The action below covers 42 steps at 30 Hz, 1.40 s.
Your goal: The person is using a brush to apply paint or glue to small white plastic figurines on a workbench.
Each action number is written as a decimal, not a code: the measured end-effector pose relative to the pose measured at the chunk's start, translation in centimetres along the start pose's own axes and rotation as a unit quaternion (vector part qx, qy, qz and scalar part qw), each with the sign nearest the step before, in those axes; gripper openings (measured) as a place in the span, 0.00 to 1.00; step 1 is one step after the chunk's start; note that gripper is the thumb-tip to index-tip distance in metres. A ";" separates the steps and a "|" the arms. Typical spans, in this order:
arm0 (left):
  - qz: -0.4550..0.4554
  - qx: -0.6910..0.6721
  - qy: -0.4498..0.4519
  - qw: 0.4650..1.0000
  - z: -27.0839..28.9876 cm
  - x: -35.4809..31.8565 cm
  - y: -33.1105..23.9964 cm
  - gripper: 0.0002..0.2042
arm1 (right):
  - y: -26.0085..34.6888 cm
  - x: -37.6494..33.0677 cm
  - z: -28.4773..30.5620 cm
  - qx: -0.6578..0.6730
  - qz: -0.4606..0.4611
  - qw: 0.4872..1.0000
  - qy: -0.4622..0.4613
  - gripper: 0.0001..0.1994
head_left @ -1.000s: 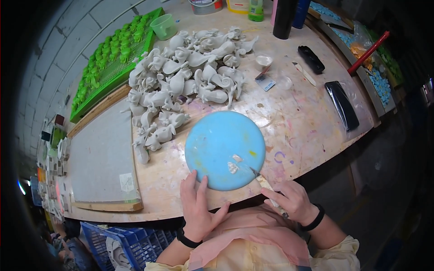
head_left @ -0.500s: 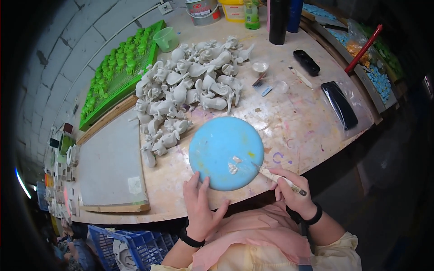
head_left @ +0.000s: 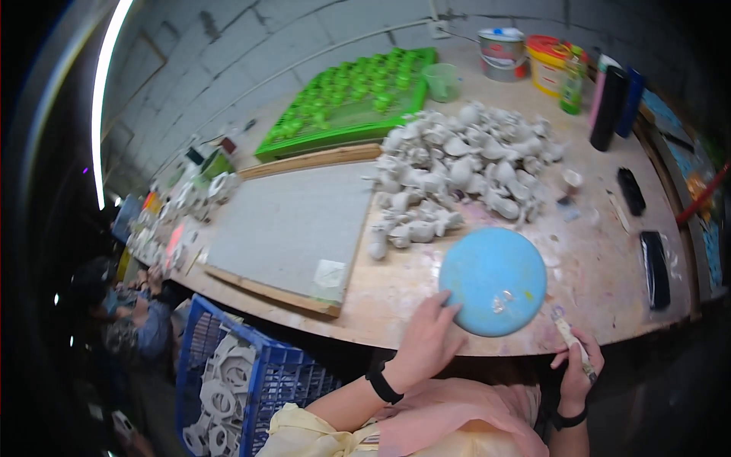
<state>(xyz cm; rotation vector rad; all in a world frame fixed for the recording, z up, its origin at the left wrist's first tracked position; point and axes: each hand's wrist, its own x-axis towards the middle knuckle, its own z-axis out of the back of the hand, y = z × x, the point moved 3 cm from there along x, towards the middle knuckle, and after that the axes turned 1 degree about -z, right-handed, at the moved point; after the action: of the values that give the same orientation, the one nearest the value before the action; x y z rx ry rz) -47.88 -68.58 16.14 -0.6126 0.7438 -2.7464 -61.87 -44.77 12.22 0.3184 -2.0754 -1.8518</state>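
Lower centre of frame: left hand [head_left: 426,339] w/ black wristband, fingers spread, fingertips touching lower-left edge of blue round disc [head_left: 493,280]; open, not gripping. Lower right: right hand [head_left: 576,373] closed around thin brush-like tool [head_left: 572,341], tip pointing up-left, just beside disc's lower-right edge; black band on that wrist too. Disc flat on wooden table [head_left: 609,274], near front edge, small whitish bits on its lower middle.

Centre to upper right of disc: heap of unpainted grey-white clay figures [head_left: 457,167], nearest ones just beside disc's top-left. Centre left: grey flat board [head_left: 293,225] on wooden slab, small pale patch at its near corner. Upper centre: green tray [head_left: 346,103] full of green-painted pieces, translucent green cup [head_left: 442,80] at its right end. Top right: paint bucket [head_left: 501,55], yellow tub w/ red lid [head_left: 550,62], green bottle [head_left: 572,82], tall black cylinder [head_left: 607,107]. Right side: two black flat objects [head_left: 655,268] on table, kind unclear. Small white cup [head_left: 572,180] right of heap.

Lower left: blue plastic crate [head_left: 251,373] w/ white cast pieces inside, below table edge. Far left: clutter of small pots and pieces, another person partly visible, too dark for detail.
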 end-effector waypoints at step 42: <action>0.253 0.221 -0.043 0.941 8.0 7.7 16.3 0.14 | -0.5 3.2 -1.4 0.022 0.010 0.999 0.022 0.18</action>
<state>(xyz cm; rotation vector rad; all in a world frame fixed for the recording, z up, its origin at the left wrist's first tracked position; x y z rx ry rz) -49.34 -88.22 16.48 -0.3724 0.2013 -2.2731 -64.31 -47.33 12.15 0.3453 -2.0844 -1.7751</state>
